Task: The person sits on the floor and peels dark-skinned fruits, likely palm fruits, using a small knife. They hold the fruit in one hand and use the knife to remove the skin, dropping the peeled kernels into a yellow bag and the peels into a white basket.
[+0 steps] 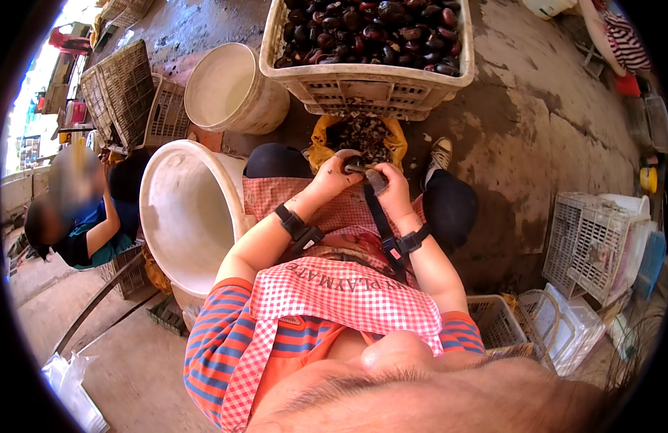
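My left hand [339, 172] grips a small dark, round item [354, 162], which looks like a water chestnut, with grey coverings on some fingers. Close against it, my right hand [391, 184] is closed on a small tool, most likely a peeling knife [368, 167]; its blade meets the dark item and is partly hidden. Directly beyond both hands, a yellow bag [401, 142] stands open with dark and pale peelings [361, 132] inside. Behind the bag, a white plastic crate [366, 76] is heaped with dark reddish-brown corms [361, 32].
A large white tub [150, 200] stands at my left, with a white bucket [244, 113] beyond it. Stacked crates [117, 97] and a seated person [98, 233] are farther left. More crates [594, 243] stand at the right; another person [626, 43] is at the upper right.
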Tool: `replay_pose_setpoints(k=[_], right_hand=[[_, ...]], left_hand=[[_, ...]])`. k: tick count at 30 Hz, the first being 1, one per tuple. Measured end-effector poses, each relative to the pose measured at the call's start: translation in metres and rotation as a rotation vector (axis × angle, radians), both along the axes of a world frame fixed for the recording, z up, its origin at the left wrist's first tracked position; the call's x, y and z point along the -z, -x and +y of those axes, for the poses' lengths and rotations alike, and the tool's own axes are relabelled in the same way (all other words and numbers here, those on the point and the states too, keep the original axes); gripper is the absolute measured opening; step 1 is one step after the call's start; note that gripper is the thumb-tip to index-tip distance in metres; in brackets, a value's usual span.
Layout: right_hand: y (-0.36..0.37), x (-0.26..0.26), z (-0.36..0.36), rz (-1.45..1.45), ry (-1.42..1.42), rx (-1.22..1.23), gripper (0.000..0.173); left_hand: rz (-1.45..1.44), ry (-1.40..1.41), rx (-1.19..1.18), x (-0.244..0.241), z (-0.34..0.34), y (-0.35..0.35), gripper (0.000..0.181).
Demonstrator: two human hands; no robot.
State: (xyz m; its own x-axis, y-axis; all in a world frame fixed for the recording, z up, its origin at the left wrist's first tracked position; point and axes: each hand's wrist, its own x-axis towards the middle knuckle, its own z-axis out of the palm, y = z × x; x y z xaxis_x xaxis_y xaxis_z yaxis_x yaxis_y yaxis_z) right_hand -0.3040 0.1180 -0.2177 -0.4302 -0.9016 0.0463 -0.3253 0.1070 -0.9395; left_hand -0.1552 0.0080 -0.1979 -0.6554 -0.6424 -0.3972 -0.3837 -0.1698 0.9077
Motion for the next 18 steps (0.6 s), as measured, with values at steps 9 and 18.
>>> replay_pose_setpoints(k=[9, 18], right_hand=[[0.006, 0.037, -0.014, -0.074, -0.250, 0.110, 0.029], [0.015, 0.061, -0.014, -0.079, -0.298, 0.115, 0.031]], left_hand=[[-0.190, 0.104, 0.070, -0.023, -0.009, -0.015, 0.051], [-0.177, -0.046, 0.092, -0.036, -0.015, -0.015, 0.047]])
